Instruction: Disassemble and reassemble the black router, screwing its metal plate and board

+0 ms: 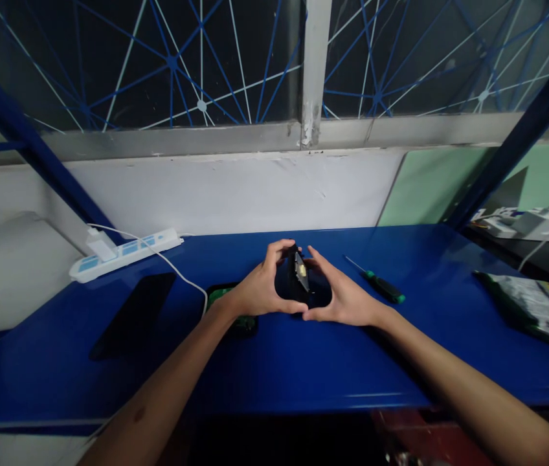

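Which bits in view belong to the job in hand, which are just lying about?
Likely the job:
- dark part, held up
- green board
- screwdriver

Likely just lying about:
- power strip
- white cable
- silvery packet
- dark slab (uncertain)

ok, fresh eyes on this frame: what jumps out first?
Likely the left hand and right hand mid-frame, curved around a small dark part. Next, the blue table beneath and the screwdriver lying on it, right of the hands. Behind, patterned windows fill the top.
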`<action>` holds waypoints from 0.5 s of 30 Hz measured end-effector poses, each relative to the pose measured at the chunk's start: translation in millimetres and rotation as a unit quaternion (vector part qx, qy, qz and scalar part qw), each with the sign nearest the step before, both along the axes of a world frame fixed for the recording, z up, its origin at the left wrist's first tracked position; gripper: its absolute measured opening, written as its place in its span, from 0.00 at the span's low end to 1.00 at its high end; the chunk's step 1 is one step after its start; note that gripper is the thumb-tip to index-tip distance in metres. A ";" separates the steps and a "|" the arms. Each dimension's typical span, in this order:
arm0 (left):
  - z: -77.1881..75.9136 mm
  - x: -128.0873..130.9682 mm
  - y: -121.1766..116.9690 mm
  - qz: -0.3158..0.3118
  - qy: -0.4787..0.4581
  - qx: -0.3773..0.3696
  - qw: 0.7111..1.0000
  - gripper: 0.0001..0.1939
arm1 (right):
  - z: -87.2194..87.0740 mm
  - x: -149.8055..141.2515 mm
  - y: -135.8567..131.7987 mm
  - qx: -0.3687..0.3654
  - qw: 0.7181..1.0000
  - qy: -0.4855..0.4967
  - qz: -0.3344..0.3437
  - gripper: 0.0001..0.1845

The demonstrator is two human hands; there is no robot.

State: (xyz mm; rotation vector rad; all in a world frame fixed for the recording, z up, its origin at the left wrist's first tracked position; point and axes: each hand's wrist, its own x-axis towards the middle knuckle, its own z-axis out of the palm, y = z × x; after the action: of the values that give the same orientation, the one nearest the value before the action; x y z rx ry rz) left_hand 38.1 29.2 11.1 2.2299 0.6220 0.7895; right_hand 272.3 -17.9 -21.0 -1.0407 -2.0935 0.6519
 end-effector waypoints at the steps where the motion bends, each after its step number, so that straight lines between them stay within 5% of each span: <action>1: 0.1 -0.7 0.6 0.006 0.005 -0.001 1.000 0.59 | 0.0 0.8 0.7 -0.001 1.000 -0.002 -0.015 0.70; 7: -0.2 -10.2 8.5 0.088 0.092 -0.016 0.992 0.59 | 1.4 3.6 3.0 -0.005 0.993 -0.038 -0.112 0.71; 15: -0.7 -18.5 13.9 0.136 0.180 0.011 0.974 0.55 | 0.0 -2.9 3.6 -0.005 0.984 -0.098 -0.149 0.70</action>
State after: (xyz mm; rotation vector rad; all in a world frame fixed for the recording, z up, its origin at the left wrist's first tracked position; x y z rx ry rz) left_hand 19.6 43.1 10.3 2.3589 1.1176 0.5213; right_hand 269.5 -14.4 -21.0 -1.4392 -2.0381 0.4261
